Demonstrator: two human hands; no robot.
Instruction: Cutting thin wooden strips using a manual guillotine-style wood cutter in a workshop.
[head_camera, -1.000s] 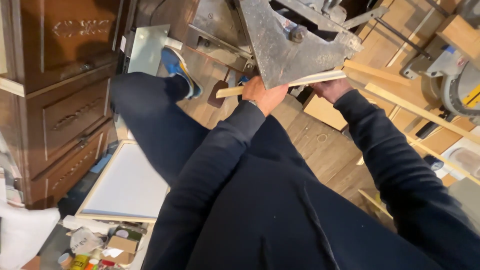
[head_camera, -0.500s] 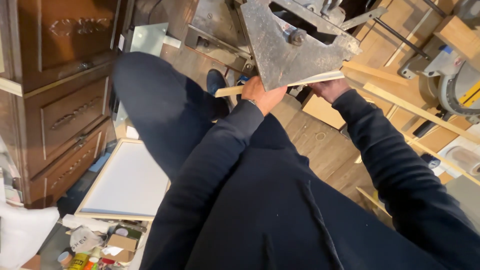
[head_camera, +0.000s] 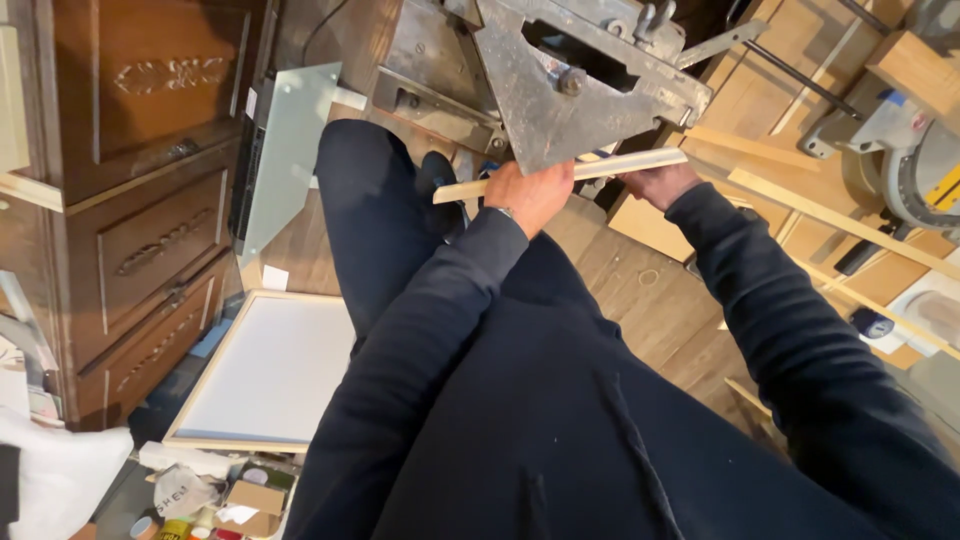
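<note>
A thin pale wooden strip (head_camera: 610, 166) lies across the front of a grey metal cutting machine (head_camera: 560, 85). My left hand (head_camera: 530, 195) grips the strip near its left part. My right hand (head_camera: 658, 185) holds it further right, just under the machine's triangular plate. Both arms wear dark blue sleeves. My left leg (head_camera: 365, 215) in dark trousers is raised forward, with the dark shoe (head_camera: 437, 190) near the machine's base.
A dark wooden chest of drawers (head_camera: 130, 200) stands at the left. A framed white panel (head_camera: 265, 370) lies on the floor beside it. Loose wooden strips (head_camera: 830, 215) and a mitre saw (head_camera: 915, 150) are at the right. Small boxes and jars (head_camera: 220, 500) sit bottom left.
My left leg has swung in from the left toward the machine, and the shoe now sits under the strip. Both hands stay on the strip.
</note>
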